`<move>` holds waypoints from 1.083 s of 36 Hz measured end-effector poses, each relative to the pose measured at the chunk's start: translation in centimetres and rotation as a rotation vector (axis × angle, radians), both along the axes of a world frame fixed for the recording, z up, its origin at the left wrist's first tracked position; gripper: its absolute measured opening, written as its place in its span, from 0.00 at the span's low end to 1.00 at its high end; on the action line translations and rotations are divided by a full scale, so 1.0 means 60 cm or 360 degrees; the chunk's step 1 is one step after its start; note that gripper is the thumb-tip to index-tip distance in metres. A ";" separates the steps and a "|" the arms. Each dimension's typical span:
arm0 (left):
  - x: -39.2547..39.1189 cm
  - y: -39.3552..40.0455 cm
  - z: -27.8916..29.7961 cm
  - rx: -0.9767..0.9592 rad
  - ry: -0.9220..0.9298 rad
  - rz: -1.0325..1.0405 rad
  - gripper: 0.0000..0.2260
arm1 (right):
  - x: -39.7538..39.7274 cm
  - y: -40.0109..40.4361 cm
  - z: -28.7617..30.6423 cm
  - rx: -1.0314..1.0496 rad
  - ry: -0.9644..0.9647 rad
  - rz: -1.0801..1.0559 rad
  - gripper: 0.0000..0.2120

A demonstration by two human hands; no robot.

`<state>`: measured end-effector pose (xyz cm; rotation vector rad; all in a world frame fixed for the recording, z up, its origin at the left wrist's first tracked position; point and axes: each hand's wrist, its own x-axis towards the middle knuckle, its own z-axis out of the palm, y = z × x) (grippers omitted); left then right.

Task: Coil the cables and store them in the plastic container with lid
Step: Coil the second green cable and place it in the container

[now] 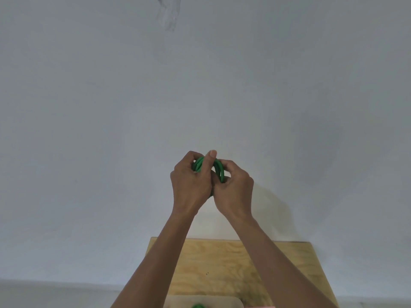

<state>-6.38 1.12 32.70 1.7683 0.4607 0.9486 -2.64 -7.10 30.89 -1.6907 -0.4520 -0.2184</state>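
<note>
- Head view: both hands are raised in front of a plain wall (89, 107), well above the wooden table (222, 258) at the bottom of the picture.
- The left hand (191, 183) is closed around a green cable (219, 168), already wound in several loops. Its thumb stands up across the front of the loops.
- The right hand (233, 187) touches the left one and pinches the right side of the same bundle with bent fingers. So both hands are grasping the cable; neither is free.
- The free end of the cable is hidden behind the fingers, so I cannot tell if winding is finished.
- At the lower edge a pale rim with rounded corner is seen, probably the container (231, 302), and a bit of green (198, 305) lies in it, perhaps another coil. The lid I cannot see.
- My judgement: the step in hand is to close the coil, and the storing comes after.
- To do it well, the left hand should keep the loops pressed together at one point, so they stay the same size and do not spring open.
- The right hand should guide the last piece along the other loops without twisting, then tuck or wrap the end around the bundle.
- The grip should be released only when the coil is low, over the container; this cable looks stiff and may unwind.
</note>
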 end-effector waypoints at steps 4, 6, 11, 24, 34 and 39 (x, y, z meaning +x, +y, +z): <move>-0.002 -0.010 0.000 0.0095 -0.0044 -0.0008 0.10 | -0.002 0.005 0.002 0.0072 0.0030 -0.0100 0.03; -0.004 -0.007 -0.001 0.0089 -0.0063 -0.0001 0.10 | -0.001 0.000 0.006 0.0065 0.0063 0.0000 0.03; -0.006 0.011 -0.001 -0.0071 -0.0146 -0.0070 0.11 | -0.002 -0.012 0.015 0.0099 -0.0013 0.0254 0.07; -0.006 0.000 -0.016 -0.0216 -0.0062 -0.0037 0.10 | -0.010 0.007 0.004 0.0036 0.0061 0.0007 0.09; -0.014 0.015 -0.048 -0.0484 0.0021 0.0028 0.14 | -0.047 0.007 -0.040 0.0092 0.0241 0.0050 0.18; -0.030 0.032 -0.068 -0.0433 0.0189 -0.0086 0.16 | -0.056 0.009 -0.053 0.0065 0.0294 -0.0024 0.15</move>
